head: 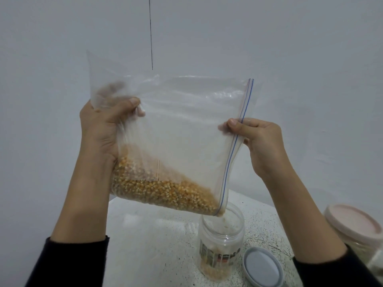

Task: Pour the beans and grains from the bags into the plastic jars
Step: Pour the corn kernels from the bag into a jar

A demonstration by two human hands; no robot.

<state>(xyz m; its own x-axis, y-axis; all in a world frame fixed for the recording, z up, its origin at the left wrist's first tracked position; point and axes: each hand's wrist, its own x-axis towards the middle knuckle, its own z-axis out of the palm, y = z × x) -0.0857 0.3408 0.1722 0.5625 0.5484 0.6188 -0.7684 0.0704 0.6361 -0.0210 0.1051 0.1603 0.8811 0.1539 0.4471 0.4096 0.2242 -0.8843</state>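
A clear zip bag hangs tilted above the table, with yellow corn kernels heaped in its lower part. My left hand grips the bag's bunched left side. My right hand pinches the blue zip strip on the right. The bag's lowest corner sits in the mouth of an open clear plastic jar, and kernels fall into it. A thin layer of kernels lies at the jar's bottom.
A grey-blue lid lies flat on the speckled white table, just right of the jar. A larger jar with a pink lid stands at the right edge. A plain white wall fills the background.
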